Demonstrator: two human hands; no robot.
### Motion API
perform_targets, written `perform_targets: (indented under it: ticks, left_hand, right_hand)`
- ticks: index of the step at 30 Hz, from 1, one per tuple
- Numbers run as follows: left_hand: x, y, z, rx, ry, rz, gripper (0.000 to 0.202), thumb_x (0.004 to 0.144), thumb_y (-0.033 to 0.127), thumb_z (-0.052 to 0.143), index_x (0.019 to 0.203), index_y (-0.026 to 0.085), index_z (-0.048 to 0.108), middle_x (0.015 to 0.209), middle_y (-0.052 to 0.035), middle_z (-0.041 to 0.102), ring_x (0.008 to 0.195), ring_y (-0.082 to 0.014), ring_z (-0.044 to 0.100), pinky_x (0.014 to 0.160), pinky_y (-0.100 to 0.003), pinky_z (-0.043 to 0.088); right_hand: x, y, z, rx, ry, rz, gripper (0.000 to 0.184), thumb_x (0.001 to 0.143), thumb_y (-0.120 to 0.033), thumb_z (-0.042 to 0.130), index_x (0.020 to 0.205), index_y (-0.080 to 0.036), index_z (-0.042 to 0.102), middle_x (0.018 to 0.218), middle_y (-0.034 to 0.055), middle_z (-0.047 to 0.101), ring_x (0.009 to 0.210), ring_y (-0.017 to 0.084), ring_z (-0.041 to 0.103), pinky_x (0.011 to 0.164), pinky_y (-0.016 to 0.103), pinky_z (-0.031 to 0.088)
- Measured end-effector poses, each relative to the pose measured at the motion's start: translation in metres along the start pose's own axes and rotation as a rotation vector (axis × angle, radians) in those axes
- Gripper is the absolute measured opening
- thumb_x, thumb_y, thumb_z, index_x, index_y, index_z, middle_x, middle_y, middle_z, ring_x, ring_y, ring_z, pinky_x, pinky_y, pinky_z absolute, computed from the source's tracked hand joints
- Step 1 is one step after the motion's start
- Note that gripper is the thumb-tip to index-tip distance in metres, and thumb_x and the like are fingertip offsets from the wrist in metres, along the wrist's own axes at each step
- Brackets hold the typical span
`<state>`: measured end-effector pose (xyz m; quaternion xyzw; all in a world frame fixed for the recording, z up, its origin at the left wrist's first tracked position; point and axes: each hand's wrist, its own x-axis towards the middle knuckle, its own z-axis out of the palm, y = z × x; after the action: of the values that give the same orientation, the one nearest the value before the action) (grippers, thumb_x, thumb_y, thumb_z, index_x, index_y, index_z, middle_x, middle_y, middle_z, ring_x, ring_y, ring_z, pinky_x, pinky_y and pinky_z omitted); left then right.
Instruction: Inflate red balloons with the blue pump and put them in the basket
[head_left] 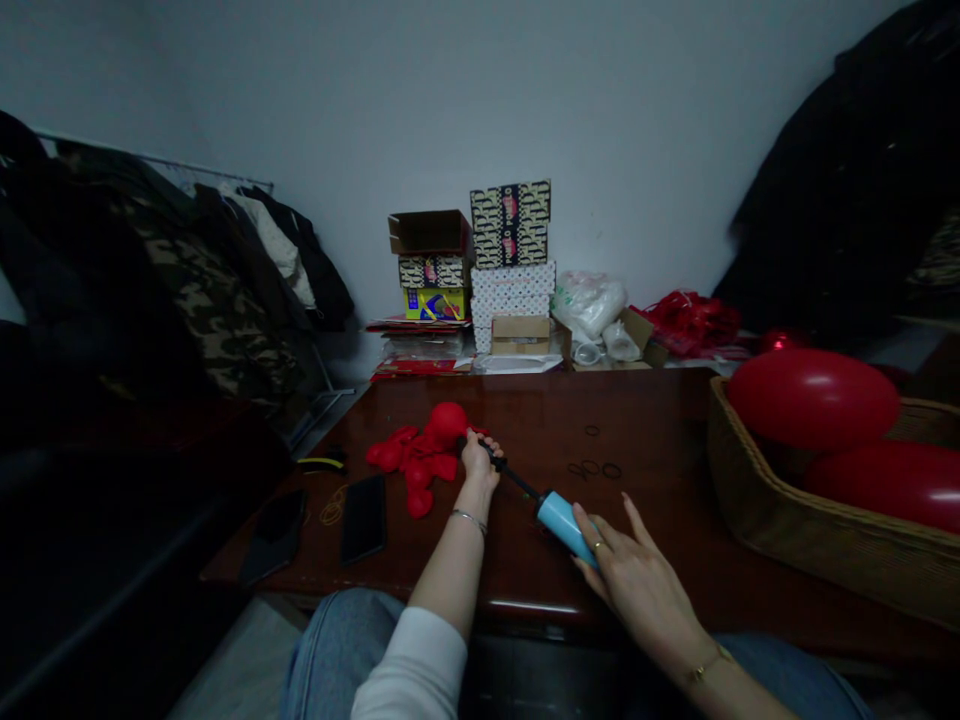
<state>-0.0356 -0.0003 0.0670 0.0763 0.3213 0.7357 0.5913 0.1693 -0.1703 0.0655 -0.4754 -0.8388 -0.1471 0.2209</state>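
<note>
A balloon pump with a light blue barrel (564, 522) and a black rod slants across the table before me. My left hand (480, 460) is closed round the black far end of the pump, right beside a small, partly filled red balloon (448, 424). My fingers hide where the balloon meets the pump. At the near end, my right hand (637, 575) grips the blue barrel with the thumb below and fingers along the top, the little finger lifted away. A heap of limp red balloons (405, 455) lies left of my left hand.
Large inflated red balloons (814, 397) sit in a wicker basket (832, 555) on the right. Several dark rings (592, 468) lie mid-table. At left are a black phone (364, 518), a yellowish string loop (332, 507) and another dark flat item (275, 535). Stacked boxes (511, 225) stand behind.
</note>
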Motion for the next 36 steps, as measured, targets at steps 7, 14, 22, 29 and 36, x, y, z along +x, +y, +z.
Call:
perform_targets:
  ticks: [7, 14, 22, 29, 36]
  left_hand:
    - [-0.001, 0.003, 0.003, 0.009, 0.009, -0.006, 0.031, 0.090, 0.039, 0.041, 0.067, 0.018, 0.038, 0.051, 0.0055, 0.035, 0.037, -0.0044, 0.033, 0.035, -0.014, 0.023]
    - [-0.013, -0.011, 0.002, 0.014, -0.036, -0.035, 0.031, 0.090, 0.041, 0.041, 0.069, 0.018, 0.039, 0.052, 0.0050, 0.037, 0.038, -0.0049, 0.035, 0.036, -0.014, 0.024]
    - [-0.024, -0.019, 0.006, 0.045, -0.056, -0.032, 0.033, 0.087, 0.044, 0.046, 0.068, 0.018, 0.038, 0.052, 0.0049, 0.037, 0.039, -0.0059, 0.036, 0.036, -0.016, 0.027]
    - [-0.017, -0.007, 0.003, 0.035, -0.017, -0.011, 0.031, 0.090, 0.039, 0.041, 0.068, 0.018, 0.038, 0.051, 0.0057, 0.034, 0.037, -0.0049, 0.033, 0.035, -0.014, 0.024]
    - [-0.006, 0.004, 0.004, 0.031, -0.014, 0.009, 0.031, 0.091, 0.037, 0.039, 0.066, 0.018, 0.037, 0.051, 0.0056, 0.034, 0.037, -0.0048, 0.033, 0.035, -0.014, 0.023]
  right_hand:
    - [-0.017, 0.004, -0.010, -0.012, 0.012, -0.006, 0.050, 0.089, -0.029, 0.042, 0.136, -0.013, 0.033, 0.109, 0.0107, 0.063, 0.095, 0.018, 0.062, 0.112, 0.051, 0.013]
    - [0.009, -0.007, -0.001, -0.028, -0.030, 0.022, 0.048, 0.086, -0.025, 0.046, 0.131, -0.009, 0.041, 0.101, 0.0103, 0.065, 0.088, 0.018, 0.063, 0.112, 0.049, 0.014]
    - [0.047, -0.022, 0.014, -0.050, 0.022, 0.050, 0.047, 0.085, -0.026, 0.047, 0.130, -0.011, 0.042, 0.099, 0.0104, 0.065, 0.089, 0.019, 0.063, 0.112, 0.047, 0.015]
    - [0.035, -0.021, 0.011, -0.035, 0.008, 0.031, 0.047, 0.086, -0.027, 0.046, 0.131, -0.011, 0.040, 0.103, 0.0104, 0.065, 0.090, 0.018, 0.063, 0.112, 0.047, 0.016]
    - [-0.001, -0.007, -0.006, 0.001, 0.008, 0.010, 0.047, 0.089, -0.027, 0.042, 0.134, -0.013, 0.036, 0.105, 0.0092, 0.064, 0.092, 0.017, 0.062, 0.112, 0.049, 0.014]
